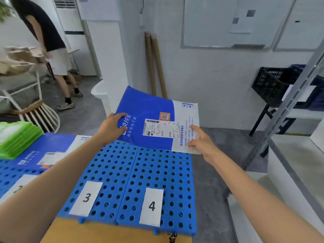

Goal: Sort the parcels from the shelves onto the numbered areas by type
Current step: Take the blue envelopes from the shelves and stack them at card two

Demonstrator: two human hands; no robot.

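Over blue mat point(140, 172): parcel point(149, 109) pinched between left hand point(112, 128), right hand point(201, 142)

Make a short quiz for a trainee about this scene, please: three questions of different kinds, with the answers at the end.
1. True or false: the left hand and the right hand both hold the blue and white parcel.
2. What is stacked at the left edge of the view? A) red boxes B) green parcels C) white bottles
3. Fill in: on the blue perforated mat, the paper to the right of label 3 shows the number ___.

Key: 1 true. 2 B. 3 the number is 4, on label 4.
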